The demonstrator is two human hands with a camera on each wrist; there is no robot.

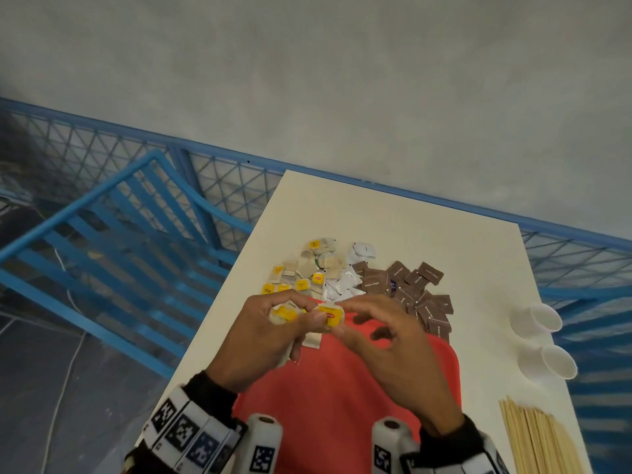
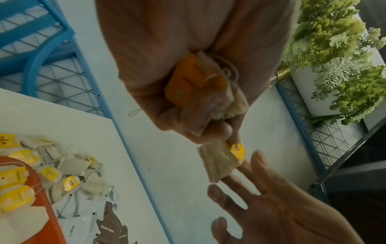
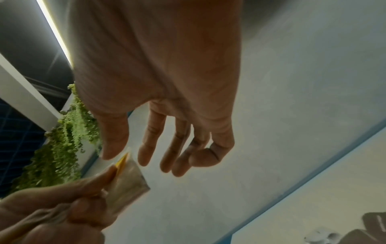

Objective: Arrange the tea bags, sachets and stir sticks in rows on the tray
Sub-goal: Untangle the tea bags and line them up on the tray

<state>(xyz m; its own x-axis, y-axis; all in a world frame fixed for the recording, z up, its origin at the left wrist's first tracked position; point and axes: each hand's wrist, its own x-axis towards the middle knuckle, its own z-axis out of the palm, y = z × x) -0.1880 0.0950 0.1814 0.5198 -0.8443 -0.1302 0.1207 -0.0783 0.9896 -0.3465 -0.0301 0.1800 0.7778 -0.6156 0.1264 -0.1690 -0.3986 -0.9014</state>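
Head view downward over table point(image 1: 393, 217); wrist views close, upward along fingers.

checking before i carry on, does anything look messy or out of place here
Yes. The tea bags, white sachets and brown sachets lie in loose, overlapping heaps on the table beyond the red tray, not in rows. Both paper cups lie tipped on their sides.
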